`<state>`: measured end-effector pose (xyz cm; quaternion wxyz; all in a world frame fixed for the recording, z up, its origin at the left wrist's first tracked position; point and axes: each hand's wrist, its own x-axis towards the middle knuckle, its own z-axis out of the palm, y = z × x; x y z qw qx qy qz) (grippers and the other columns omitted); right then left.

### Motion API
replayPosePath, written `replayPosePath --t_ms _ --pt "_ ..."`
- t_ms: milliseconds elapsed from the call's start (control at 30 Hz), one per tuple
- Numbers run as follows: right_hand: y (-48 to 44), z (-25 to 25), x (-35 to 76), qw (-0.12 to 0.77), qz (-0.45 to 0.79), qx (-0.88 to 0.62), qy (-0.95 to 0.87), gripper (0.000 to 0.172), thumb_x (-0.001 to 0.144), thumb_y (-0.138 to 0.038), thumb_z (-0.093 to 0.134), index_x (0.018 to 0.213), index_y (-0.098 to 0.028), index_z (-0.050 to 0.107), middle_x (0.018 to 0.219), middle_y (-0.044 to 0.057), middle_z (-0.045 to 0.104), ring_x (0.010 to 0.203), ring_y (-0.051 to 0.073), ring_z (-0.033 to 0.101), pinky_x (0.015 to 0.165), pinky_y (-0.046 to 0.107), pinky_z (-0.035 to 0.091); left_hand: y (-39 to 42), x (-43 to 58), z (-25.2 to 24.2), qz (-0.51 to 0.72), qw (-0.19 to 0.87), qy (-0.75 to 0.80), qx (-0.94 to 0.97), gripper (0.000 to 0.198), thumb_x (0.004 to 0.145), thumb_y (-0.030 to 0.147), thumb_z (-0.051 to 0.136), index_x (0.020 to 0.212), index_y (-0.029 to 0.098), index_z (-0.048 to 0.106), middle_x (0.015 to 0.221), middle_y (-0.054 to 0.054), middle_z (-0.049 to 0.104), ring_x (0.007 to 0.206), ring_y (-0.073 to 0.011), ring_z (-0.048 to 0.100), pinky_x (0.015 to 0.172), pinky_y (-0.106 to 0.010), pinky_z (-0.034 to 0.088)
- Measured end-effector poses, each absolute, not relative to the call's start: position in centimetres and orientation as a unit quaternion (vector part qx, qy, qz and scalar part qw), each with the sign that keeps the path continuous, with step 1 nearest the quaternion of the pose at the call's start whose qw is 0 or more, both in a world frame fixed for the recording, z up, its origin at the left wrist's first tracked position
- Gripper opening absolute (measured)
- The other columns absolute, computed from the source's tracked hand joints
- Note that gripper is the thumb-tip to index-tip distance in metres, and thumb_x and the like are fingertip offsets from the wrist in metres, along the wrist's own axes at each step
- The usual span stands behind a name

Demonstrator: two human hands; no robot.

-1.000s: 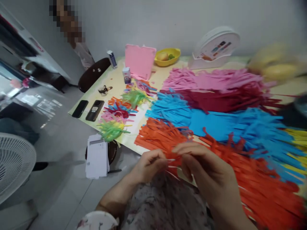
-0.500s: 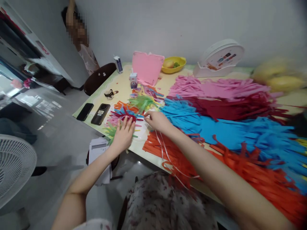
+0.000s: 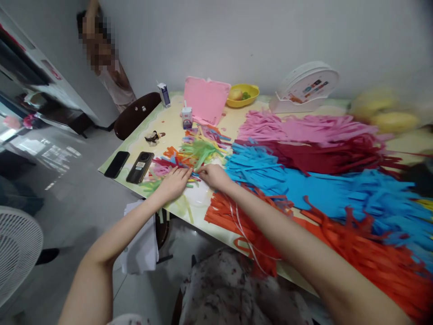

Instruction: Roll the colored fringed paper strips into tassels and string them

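My left hand (image 3: pixel 176 183) rests on a small bunch of mixed-colour paper strips (image 3: pixel 162 169), its fingers closed over them near their right end. My right hand (image 3: pixel 214 176) is closed in a pinch, almost touching the left fingertips. What lies in that pinch is too small to make out. Green strips (image 3: pixel 202 150) and other coloured strips lie just beyond both hands. A thin pale ribbon (image 3: pixel 239 221) runs down from beneath my right wrist over orange fringed paper (image 3: pixel 223 212). Blue fringed paper (image 3: pixel 257 160) spreads to the right of my right hand.
Two phones (image 3: pixel 140 167) lie at the table's left edge. A drink carton (image 3: pixel 186 116), a pink stand-up case (image 3: pixel 206 99) and a yellow fruit bowl (image 3: pixel 242 95) stand behind. Pink fringed paper (image 3: pixel 304 126) lies right. A person (image 3: pixel 115 83) stands by the wall; a fan (image 3: pixel 20 253) is left.
My left hand has gone from fingers spread flat over the strips to fingers drawn together beside my right hand. Some pale green strips now hang over the table's front edge.
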<state>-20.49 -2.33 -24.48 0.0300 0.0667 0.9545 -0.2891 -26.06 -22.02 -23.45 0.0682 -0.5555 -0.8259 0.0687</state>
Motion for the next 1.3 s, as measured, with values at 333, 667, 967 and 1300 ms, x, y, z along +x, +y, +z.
replayPosePath --t_ms 333,667,967,1300 --pt "0.3 -21.7 -23.3 0.011 -0.324 0.06 0.944 0.044 0.088 -0.026 0.06 0.131 -0.017 0.064 0.098 0.006 0.076 0.085 0.019 0.068 0.076 0.025 0.049 -20.1 -27.7 -22.1 0.073 0.043 -0.805 -0.587 0.041 0.089 0.02 0.051 0.13 0.016 0.057 0.138 -0.014 0.053 0.119 -0.0283 0.049 0.092 -0.039 0.038" --pt "1.2 -20.9 -26.5 0.003 -0.315 0.108 0.943 0.025 0.091 -0.033 0.063 0.106 -0.014 0.069 0.112 0.009 0.071 0.102 0.022 0.066 0.094 0.041 0.049 -19.4 -28.3 -21.7 -0.024 -0.013 -0.821 -0.571 0.032 0.085 0.017 0.055 0.115 0.016 0.066 0.113 -0.013 0.064 0.109 -0.0268 0.053 0.094 -0.038 0.039" --pt "3.1 -19.2 -20.1 -0.065 -0.365 0.12 0.921 0.023 0.087 -0.022 0.054 0.108 -0.012 0.057 0.082 0.006 0.067 0.075 0.019 0.061 0.066 0.026 0.041 -21.7 -30.5 -19.4 -0.284 0.101 -0.869 -0.392 0.026 0.09 0.033 0.054 0.097 0.013 0.068 0.088 -0.007 0.069 0.084 -0.0198 0.061 0.079 -0.031 0.048" --pt "4.6 -16.9 -6.6 -0.169 -0.553 0.083 0.812 0.023 0.087 -0.043 0.054 0.083 -0.021 0.054 0.053 -0.008 0.043 0.046 0.012 0.041 0.047 0.024 0.032 -22.3 -32.0 -7.0 -0.656 0.202 -0.655 -0.316 0.032 0.076 0.042 0.076 0.093 0.016 0.071 0.093 -0.004 0.073 0.091 -0.0188 0.069 0.087 -0.031 0.055"
